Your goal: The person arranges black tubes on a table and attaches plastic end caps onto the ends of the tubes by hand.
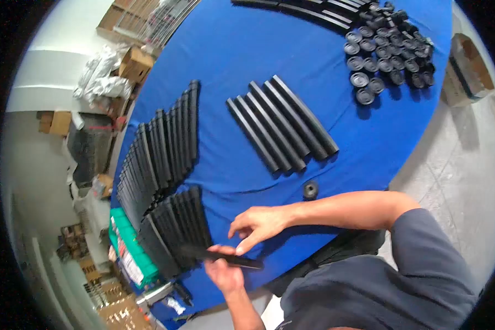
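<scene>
My left hand is closed around a short dark tube, which lies across its fingers and blurs at the far end. My right hand is just above it, fingers bent and apart, its thumb tip close to the tube; nothing shows in its grasp. A row of black tubes lies just left of both hands, with a larger fanned row beyond it. Several longer black tubes lie side by side mid-table. A small round black part sits near my right forearm.
Many round black caps are heaped at the upper right of the blue-covered table. Black strips lie along the far edge. A green box stands at the left edge. Cardboard boxes stand beyond the right edge.
</scene>
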Demonstrator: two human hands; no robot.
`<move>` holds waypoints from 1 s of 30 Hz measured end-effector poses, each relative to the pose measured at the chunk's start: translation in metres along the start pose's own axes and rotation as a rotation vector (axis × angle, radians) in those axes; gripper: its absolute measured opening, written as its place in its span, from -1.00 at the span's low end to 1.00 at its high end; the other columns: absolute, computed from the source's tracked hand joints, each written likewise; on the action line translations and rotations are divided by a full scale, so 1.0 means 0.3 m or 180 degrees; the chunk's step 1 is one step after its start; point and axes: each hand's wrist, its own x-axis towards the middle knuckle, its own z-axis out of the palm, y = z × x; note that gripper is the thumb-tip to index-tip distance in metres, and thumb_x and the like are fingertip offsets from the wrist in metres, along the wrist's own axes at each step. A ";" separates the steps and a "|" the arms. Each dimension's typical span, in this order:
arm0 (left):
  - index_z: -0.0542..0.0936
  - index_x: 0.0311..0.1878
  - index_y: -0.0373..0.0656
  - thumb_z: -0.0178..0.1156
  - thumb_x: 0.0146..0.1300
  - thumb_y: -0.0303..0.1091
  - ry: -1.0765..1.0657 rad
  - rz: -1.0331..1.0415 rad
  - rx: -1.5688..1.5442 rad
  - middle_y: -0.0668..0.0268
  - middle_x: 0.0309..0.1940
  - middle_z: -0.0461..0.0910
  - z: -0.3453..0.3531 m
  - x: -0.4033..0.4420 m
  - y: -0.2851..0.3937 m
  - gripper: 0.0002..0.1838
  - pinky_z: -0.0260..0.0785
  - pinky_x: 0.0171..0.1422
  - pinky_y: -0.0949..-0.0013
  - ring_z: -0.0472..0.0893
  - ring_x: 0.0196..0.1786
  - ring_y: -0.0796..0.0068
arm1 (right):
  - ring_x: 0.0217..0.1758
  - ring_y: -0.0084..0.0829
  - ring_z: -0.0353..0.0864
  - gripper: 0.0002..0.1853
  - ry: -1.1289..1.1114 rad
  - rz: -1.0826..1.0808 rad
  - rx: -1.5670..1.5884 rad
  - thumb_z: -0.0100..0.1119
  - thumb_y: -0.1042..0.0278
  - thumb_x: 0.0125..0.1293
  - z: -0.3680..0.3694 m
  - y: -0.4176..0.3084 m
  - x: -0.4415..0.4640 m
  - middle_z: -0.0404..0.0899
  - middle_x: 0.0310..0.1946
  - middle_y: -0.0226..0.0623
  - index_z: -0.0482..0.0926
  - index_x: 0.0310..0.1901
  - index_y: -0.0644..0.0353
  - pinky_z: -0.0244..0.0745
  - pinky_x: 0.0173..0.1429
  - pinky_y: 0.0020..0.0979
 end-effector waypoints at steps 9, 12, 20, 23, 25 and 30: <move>0.54 0.25 -0.16 0.22 0.51 -0.10 0.0880 -0.0198 -0.1056 0.07 0.29 0.59 -0.013 -0.139 -0.095 -0.59 0.41 0.51 0.14 0.56 0.34 0.25 | -0.40 -0.45 0.69 -0.43 -0.0612 0.0406 0.0701 0.38 0.21 0.29 0.004 -0.050 -0.015 0.69 -0.32 -0.22 0.54 0.26 0.34 0.63 -0.38 -0.41; 0.60 0.17 -0.28 0.13 0.52 0.11 0.1275 -0.0635 -0.1399 0.03 0.19 0.66 0.050 -0.157 -0.110 -0.44 0.56 0.35 0.13 0.66 0.23 0.21 | -0.43 -0.47 0.69 -0.53 -0.0526 0.0252 0.0964 0.34 0.35 0.30 0.018 -0.013 -0.010 0.70 -0.38 -0.26 0.56 0.22 0.30 0.64 -0.37 -0.39; 0.53 -0.19 -0.19 0.39 0.28 -0.55 0.0747 0.0266 0.2923 0.29 -0.28 0.60 0.033 -0.179 -0.031 -0.81 0.44 -0.27 0.46 0.56 -0.37 0.48 | -0.48 -0.50 0.71 -0.64 -0.0321 0.0553 0.0793 0.31 0.31 0.39 0.005 -0.031 -0.011 0.71 -0.41 -0.26 0.58 0.14 0.27 0.65 -0.37 -0.42; 0.57 0.15 -0.25 0.59 0.03 -0.48 0.0346 0.1184 0.3986 0.11 0.12 0.58 0.073 -0.081 -0.013 -0.41 0.34 0.42 0.15 0.55 0.24 0.17 | -0.49 -0.45 0.73 -0.60 -0.0252 0.0541 0.0730 0.40 0.27 0.33 -0.004 -0.047 -0.012 0.74 -0.39 -0.21 0.60 0.09 0.34 0.67 -0.39 -0.38; 0.57 0.11 -0.26 0.56 0.06 -0.46 0.0403 0.0480 0.3920 0.17 0.03 0.62 0.058 -0.053 -0.036 -0.46 0.43 0.31 0.22 0.61 0.11 0.29 | -0.46 -0.48 0.72 -0.60 -0.0322 0.0530 0.0681 0.37 0.35 0.30 -0.011 -0.066 -0.014 0.73 -0.37 -0.25 0.60 0.13 0.31 0.67 -0.38 -0.41; 0.60 -0.01 -0.29 0.46 0.11 -0.58 0.0205 0.0337 0.3493 0.16 -0.09 0.66 0.035 -0.020 -0.019 -0.63 0.56 0.08 0.28 0.70 -0.05 0.31 | -0.44 -0.51 0.69 -0.52 -0.0646 0.0364 0.1205 0.32 0.43 0.28 -0.016 -0.039 -0.002 0.74 -0.31 -0.30 0.59 0.26 0.22 0.65 -0.36 -0.44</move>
